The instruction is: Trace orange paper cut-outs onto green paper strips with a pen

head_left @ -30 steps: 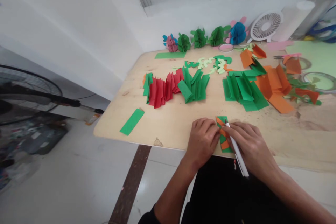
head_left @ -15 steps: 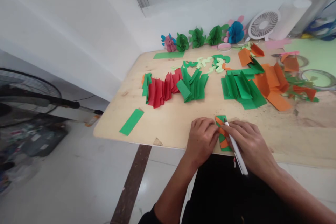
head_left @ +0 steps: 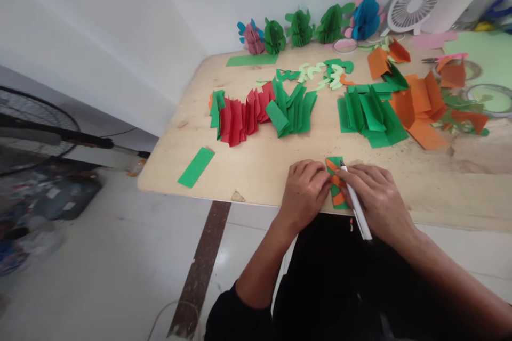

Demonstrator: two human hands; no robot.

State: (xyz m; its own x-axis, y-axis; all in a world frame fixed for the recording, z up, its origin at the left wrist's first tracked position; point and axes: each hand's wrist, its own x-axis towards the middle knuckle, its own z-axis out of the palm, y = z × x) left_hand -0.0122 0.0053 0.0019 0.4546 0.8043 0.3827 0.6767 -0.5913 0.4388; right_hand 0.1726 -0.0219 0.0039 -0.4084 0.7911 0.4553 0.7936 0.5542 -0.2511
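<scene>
A small green paper strip (head_left: 336, 161) lies at the table's near edge with a wavy orange paper cutout (head_left: 338, 199) on top. My left hand (head_left: 306, 187) rests at its left side, fingers curled together, with the fingertips pressing the cutout's edge. A white pen (head_left: 359, 212) is gripped in my right hand (head_left: 378, 192). Its dark tip points away from me over the strip's far end. The right fingertips also touch the orange paper, and both hands partly cover the strip.
Folded red paper (head_left: 240, 120) and green paper bundles (head_left: 298, 112) stand across the table (head_left: 244, 170). Orange folded pieces (head_left: 424, 98) lie at right. A single green strip (head_left: 196, 167) is at left. Behind are paper honeycomb figures (head_left: 301, 29), a white fan (head_left: 416, 4) and tape rolls (head_left: 494, 98).
The camera view has tilted down, so the table sits higher in the picture. Both hands, the pen and the papers keep nearly the same places relative to each other.
</scene>
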